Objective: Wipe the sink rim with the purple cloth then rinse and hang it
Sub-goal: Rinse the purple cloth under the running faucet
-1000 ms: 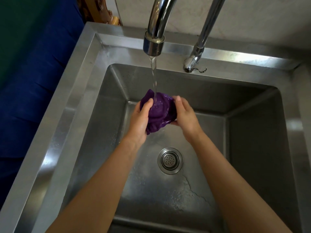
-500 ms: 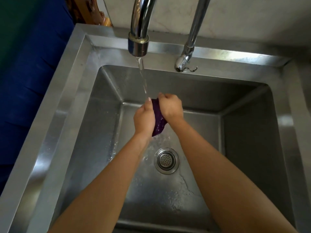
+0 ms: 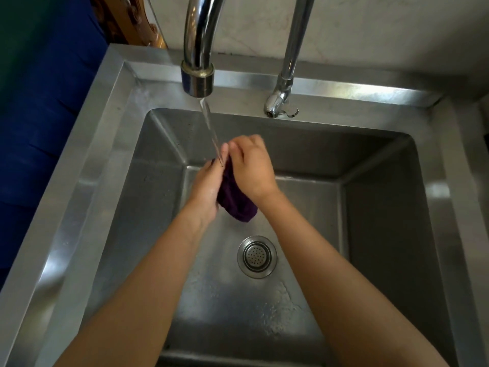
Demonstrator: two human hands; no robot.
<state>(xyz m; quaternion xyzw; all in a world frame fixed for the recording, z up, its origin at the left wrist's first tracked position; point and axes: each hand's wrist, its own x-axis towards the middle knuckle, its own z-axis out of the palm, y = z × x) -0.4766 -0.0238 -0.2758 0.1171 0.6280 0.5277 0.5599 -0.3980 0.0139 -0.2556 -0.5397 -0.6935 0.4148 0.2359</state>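
— Holding what?
— A purple cloth (image 3: 235,201), bunched between left hand (image 3: 206,192) and right hand (image 3: 251,165), both grips clamped on it, right knuckles up, under the tap (image 3: 197,78) stream.
— Room around?
— Plenty: well apart from sink (image 3: 158,186) walls, above the drain (image 3: 257,256).

You are at a wash-up spot, most likely a home kitchen or utility corner. A deep square stainless-steel sink (image 3: 344,91) with a broad flat rim fills most of the frame, with a round perforated metal drain strainer (image 3: 257,256) in its floor. At top centre a thick curved chrome faucet (image 3: 197,49) runs a thin stream of water (image 3: 210,125), and a slimmer chrome tap (image 3: 287,75) stands to its right. Behind them is a pale marbled wall (image 3: 383,30). Dark blue fabric (image 3: 39,115) shows along the left edge.
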